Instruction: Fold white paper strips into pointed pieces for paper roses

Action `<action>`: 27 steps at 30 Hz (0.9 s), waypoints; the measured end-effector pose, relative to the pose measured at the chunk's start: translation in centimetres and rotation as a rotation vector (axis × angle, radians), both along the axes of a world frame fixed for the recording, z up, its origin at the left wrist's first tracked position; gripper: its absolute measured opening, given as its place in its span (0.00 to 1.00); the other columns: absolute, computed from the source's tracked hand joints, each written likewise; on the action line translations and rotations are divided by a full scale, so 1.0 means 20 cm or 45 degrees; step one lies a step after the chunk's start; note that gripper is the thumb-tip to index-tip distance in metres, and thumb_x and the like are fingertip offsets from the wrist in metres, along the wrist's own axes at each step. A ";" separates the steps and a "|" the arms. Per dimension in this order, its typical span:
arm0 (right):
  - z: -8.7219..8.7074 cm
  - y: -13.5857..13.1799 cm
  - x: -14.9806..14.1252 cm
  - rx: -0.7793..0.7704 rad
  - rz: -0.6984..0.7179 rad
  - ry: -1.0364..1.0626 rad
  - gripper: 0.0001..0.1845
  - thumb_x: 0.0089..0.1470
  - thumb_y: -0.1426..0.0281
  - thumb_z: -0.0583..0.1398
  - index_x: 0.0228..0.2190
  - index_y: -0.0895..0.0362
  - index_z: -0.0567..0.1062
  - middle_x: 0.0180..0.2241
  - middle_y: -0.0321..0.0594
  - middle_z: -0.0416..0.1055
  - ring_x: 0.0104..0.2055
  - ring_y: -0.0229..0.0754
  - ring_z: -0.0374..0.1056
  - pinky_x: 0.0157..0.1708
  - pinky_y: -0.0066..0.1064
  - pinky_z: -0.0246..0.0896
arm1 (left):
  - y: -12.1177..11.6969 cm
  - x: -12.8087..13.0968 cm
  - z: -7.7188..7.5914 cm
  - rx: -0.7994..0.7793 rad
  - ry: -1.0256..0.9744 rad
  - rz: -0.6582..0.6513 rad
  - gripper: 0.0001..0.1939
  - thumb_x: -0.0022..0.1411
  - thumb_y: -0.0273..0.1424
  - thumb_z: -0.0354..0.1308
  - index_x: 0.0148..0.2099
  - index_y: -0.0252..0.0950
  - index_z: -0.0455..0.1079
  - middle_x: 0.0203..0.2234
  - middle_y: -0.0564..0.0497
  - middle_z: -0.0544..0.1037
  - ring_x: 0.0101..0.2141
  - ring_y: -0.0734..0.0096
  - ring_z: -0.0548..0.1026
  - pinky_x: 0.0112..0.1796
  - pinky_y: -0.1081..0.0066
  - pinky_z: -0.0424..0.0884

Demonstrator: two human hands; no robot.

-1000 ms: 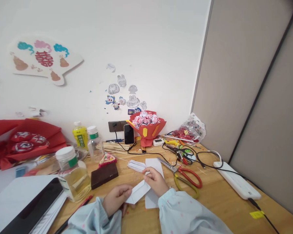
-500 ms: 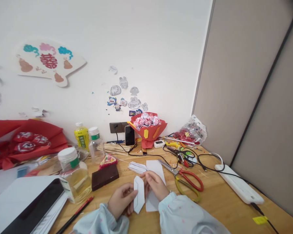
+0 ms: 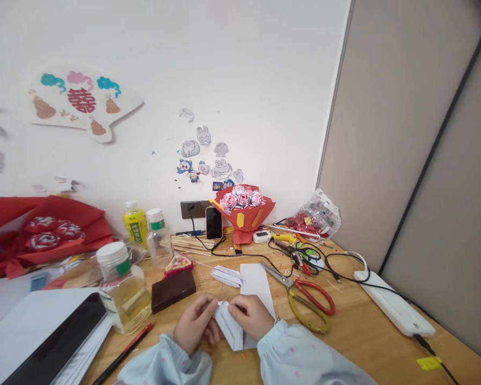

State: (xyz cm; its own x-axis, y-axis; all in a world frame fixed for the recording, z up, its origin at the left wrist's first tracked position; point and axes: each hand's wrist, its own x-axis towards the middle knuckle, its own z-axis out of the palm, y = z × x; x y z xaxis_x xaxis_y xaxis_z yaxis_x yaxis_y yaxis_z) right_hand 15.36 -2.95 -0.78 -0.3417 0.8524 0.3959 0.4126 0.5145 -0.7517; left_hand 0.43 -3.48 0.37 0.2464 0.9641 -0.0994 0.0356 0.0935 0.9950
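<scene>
A folded piece of white paper [image 3: 230, 327] is held between both hands above the wooden table. My left hand [image 3: 197, 321] pinches its upper left edge, thumb and forefinger closed. My right hand [image 3: 253, 315] grips the upper right side, its thumb lying on top of the paper. Under and behind my right hand lies a flat white sheet [image 3: 258, 280], partly covered. Just beyond the hands are some folded white paper strips [image 3: 226, 276]. Scissors [image 3: 300, 297] with one red and one yellow handle rest to the right, blades touching or close to the sheet.
A dark brown box [image 3: 173, 291] and a jar of yellowish liquid [image 3: 124, 294] stand left. A black and red pen [image 3: 124, 353] lies nearer me. Behind are a red-wrapped bouquet [image 3: 243, 211] and a phone [image 3: 214, 223]. A white power strip [image 3: 393, 302] and cables lie right.
The folded paper has been turned from a slant to upright, then tipped the other way. Both hands have come together at its top edge. The view has shifted slightly.
</scene>
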 end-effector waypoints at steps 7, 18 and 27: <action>-0.02 0.05 0.04 -0.128 -0.094 0.316 0.18 0.50 0.58 0.49 0.24 0.59 0.69 0.22 0.36 0.64 0.27 0.37 0.60 0.27 0.26 0.54 | 0.01 -0.02 0.01 0.015 -0.111 0.099 0.21 0.36 0.47 0.59 0.26 0.36 0.60 0.09 0.58 0.71 0.12 0.76 0.69 0.15 0.78 0.64; -0.05 0.10 0.04 -0.477 0.067 0.642 0.22 0.36 0.53 0.58 0.26 0.58 0.65 0.15 0.27 0.57 0.14 0.29 0.54 0.13 0.22 0.50 | 0.03 -0.04 -0.01 -0.016 -0.162 0.150 0.20 0.37 0.46 0.60 0.22 0.36 0.58 0.07 0.58 0.70 0.11 0.77 0.69 0.13 0.81 0.63; -0.05 0.10 0.06 -0.564 0.203 0.725 0.24 0.37 0.54 0.59 0.32 0.59 0.64 0.16 0.29 0.62 0.14 0.31 0.58 0.15 0.24 0.53 | 0.04 -0.05 -0.03 -0.098 -0.261 0.102 0.31 0.34 0.43 0.63 0.39 0.33 0.60 0.11 0.56 0.72 0.11 0.72 0.70 0.12 0.78 0.64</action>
